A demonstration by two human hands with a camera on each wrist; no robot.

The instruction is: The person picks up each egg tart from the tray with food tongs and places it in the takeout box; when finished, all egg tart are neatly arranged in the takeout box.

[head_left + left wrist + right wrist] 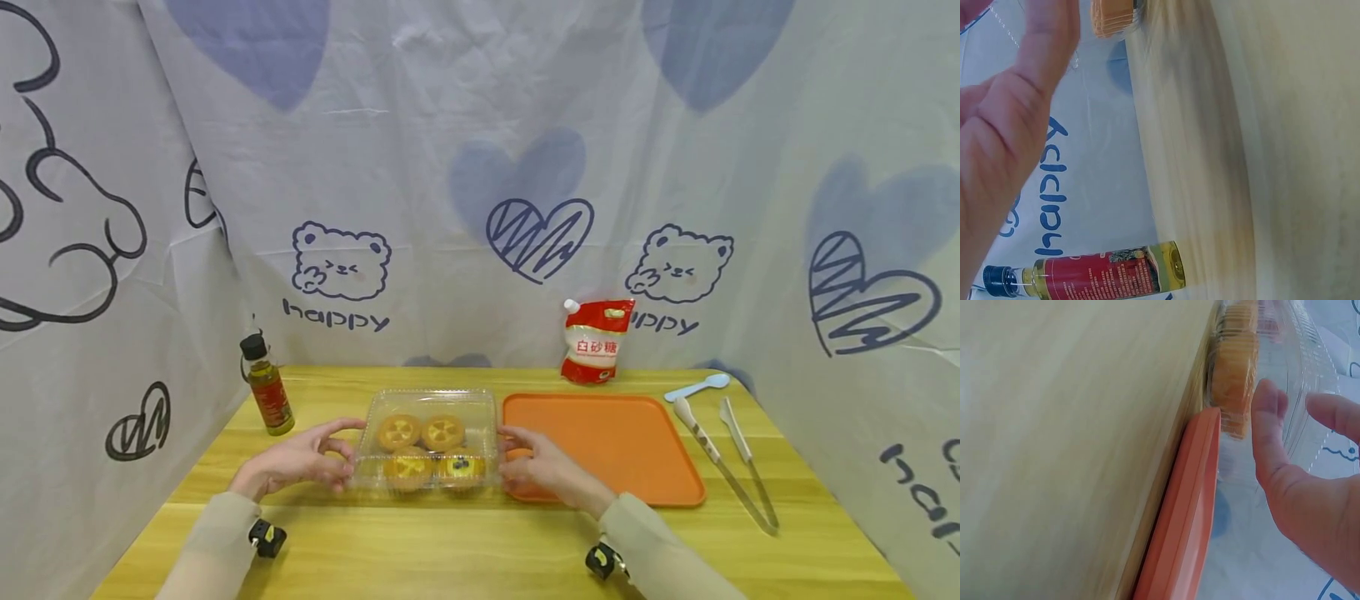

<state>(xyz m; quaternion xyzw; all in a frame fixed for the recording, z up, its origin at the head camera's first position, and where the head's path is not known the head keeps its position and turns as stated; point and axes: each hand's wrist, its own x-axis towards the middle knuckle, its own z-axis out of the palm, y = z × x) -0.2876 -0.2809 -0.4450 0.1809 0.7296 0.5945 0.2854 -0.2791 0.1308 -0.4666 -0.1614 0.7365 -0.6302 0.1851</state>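
A clear plastic clamshell box [480, 408] stands on the table, its lid over the base. Inside are several tarts [442, 433]; one at the front right [460, 468] carries dark berries. My left hand [300, 458] is at the box's left side, thumb and index finger apart. On the other side, my right hand [543, 467] has its fingertips by the box wall. In the right wrist view, the thumb and a finger of that hand [1310, 481] stand apart beside the lid's edge. The left fingertips are cut off in the left wrist view.
An orange tray [600, 450] lies right of the box, under my right hand. Tongs [731, 475] and a pale blue spoon [697, 387] are farther right. A red-and-white sugar pouch [596, 342] stands behind the tray; an oil bottle [270, 392] stands at left.
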